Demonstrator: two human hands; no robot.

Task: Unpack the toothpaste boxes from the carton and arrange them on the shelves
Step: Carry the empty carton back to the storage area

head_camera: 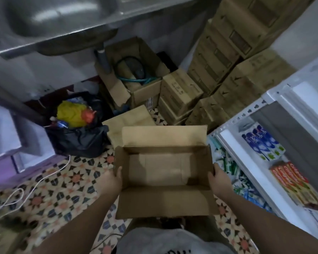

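Head view, one entry per item.

Carton (163,173): brown cardboard, flaps open, held between the two hands above the patterned floor (50,197). Interior shows bare cardboard only; no toothpaste boxes visible inside. Long axis runs left to right, from one hand across to the other.

Left hand (112,180): grasping the carton's left end wall, thumb hooked over the rim, fingers hidden behind the wall.

Right hand (218,178): grasping the carton's right end wall in the same manner, thumb on the rim.

Shelves (246,162): white metal unit, just to the right of the right hand and well apart from the left.

Toothpaste boxes, blue and white (262,143): lying in a row on the shelf, beyond and to the right of the right hand.

Toothpaste boxes, red (292,184): lying side by side on the same shelf, nearer the person.

Stacked sealed cartons (228,61): ahead of the hands, towards the right.

Black rubbish bag (81,138): ahead and to the left of the left hand.

Steel sink (53,21): far ahead, up and left.

Judgement: unpacking looks complete; the carton appears ready to be set aside. The shelf stock lies on the right hand's side, so any further arranging favours that hand.
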